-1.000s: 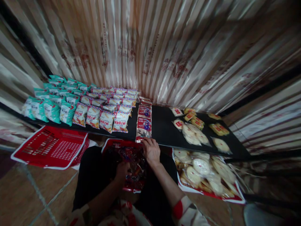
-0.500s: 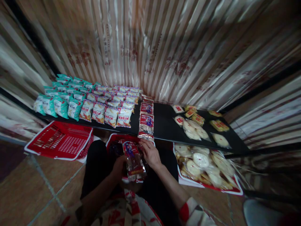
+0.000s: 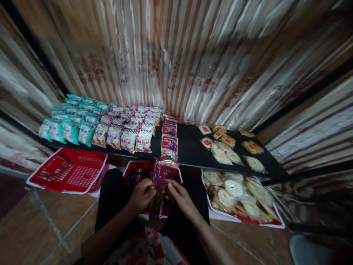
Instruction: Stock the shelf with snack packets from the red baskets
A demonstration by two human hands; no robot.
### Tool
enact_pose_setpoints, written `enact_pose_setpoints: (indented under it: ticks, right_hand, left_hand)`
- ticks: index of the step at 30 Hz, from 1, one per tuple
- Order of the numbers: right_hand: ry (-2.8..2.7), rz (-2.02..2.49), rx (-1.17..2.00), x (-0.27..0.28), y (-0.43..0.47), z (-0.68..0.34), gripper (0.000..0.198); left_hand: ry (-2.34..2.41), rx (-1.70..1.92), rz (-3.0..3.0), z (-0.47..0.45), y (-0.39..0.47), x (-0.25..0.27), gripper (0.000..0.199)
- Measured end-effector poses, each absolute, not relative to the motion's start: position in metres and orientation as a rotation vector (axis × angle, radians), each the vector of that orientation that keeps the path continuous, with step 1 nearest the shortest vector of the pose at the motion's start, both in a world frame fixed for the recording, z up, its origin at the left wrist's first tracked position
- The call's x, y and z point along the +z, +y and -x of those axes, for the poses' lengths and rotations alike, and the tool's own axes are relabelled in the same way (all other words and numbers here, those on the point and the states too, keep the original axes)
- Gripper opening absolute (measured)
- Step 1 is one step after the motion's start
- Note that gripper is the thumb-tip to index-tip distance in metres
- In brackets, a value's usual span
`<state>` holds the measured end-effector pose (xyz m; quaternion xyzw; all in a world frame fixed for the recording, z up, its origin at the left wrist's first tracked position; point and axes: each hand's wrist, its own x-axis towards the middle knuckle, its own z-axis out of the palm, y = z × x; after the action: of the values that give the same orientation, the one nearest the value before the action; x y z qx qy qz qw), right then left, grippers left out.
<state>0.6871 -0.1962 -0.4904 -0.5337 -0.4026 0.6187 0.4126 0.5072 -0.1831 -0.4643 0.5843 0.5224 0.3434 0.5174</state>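
Observation:
A red snack packet (image 3: 157, 178) with a clear lower part is held upright between my hands, above a red basket (image 3: 125, 173) at my knees. My left hand (image 3: 142, 195) is closed on its left edge. The fingers of my right hand (image 3: 180, 198) pinch it from the right side. Its face is turned partly edge-on and looks blurred. Dark packets (image 3: 135, 177) lie in the basket beneath. Straight ahead on the black shelf, a row of matching red packets (image 3: 169, 145) reaches the front edge.
Left on the shelf stand rows of teal packets (image 3: 71, 131) and white striped packets (image 3: 128, 139). Flat packaged cakes (image 3: 220, 151) lie to the right. Below are a red basket (image 3: 74, 169) at left and one full of wrapped rounds (image 3: 234, 187) at right. A striped curtain (image 3: 171, 66) hangs behind.
The packet has turned from face-up to nearly edge-on and risen slightly. My right hand has come back from near the shelf edge to the packet's side.

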Motion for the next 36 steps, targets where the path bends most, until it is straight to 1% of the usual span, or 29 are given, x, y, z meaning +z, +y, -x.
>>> enact_pose_setpoints:
  ticks: [1,3,7,11,15,20,23,29,36]
  right_hand:
    - [-0.988,1.282,1.630,-0.486,-0.200,-0.686,0.048]
    - [-0.959,1.184,1.679,-0.481,-0.207,-0.683,0.050]
    - [-0.880,1.140,1.591,-0.477,-0.212,-0.681,0.049]
    - [-0.597,1.248,1.516,-0.482,-0.207,-0.683,0.042]
    - [-0.427,1.258,1.480,-0.485,-0.193,-0.694,0.039]
    - [-0.485,1.214,1.435,-0.479,-0.161,-0.715,0.039]
    - [-0.508,1.230,1.399,-0.475,-0.136,-0.725,0.039]
    - [-0.613,1.221,1.335,-0.471,-0.079,-0.734,0.043]
    - [-0.699,1.275,1.221,-0.484,0.001,-0.740,0.042]
  left_hand:
    - [1.271,0.813,-1.534,-0.513,-0.184,-0.460,0.012]
    - [1.313,0.764,-1.740,-0.524,-0.186,-0.451,0.013]
    - [1.358,0.648,-1.976,-0.544,-0.192,-0.441,0.009]
    - [1.303,0.584,-2.087,-0.558,-0.195,-0.440,0.019]
    - [1.232,0.631,-2.173,-0.565,-0.188,-0.448,0.017]
    - [1.237,0.790,-2.147,-0.570,-0.169,-0.470,0.031]
    - [1.259,0.829,-2.030,-0.574,-0.151,-0.479,0.035]
    - [1.328,0.980,-1.929,-0.587,-0.090,-0.480,0.033]
    - [1.443,1.054,-2.028,-0.600,-0.017,-0.484,0.032]
